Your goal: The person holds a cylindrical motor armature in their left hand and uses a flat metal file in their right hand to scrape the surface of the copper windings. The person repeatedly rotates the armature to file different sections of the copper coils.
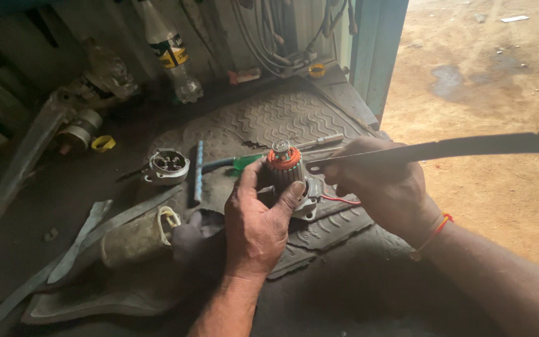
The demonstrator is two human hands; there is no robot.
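Observation:
My left hand (257,218) grips a small motor armature (285,167) with an orange collar and a metal end plate, held upright over a ribbed rubber mat (294,115). My right hand (385,184) holds a long flat dark metal strip (469,146) whose tip rests against the armature's side. A thin red wire (341,200) trails from the part's base. A green-handled screwdriver (244,162) lies on the mat just behind the armature.
A round metal housing (168,167) and a blue file (199,171) lie left of the hands. Farther left are a dirty canister (135,237), flat metal strips (79,234) and a yellow ring (103,144). A plastic bottle (169,53) leans at the back. Sandy ground (488,93) lies to the right.

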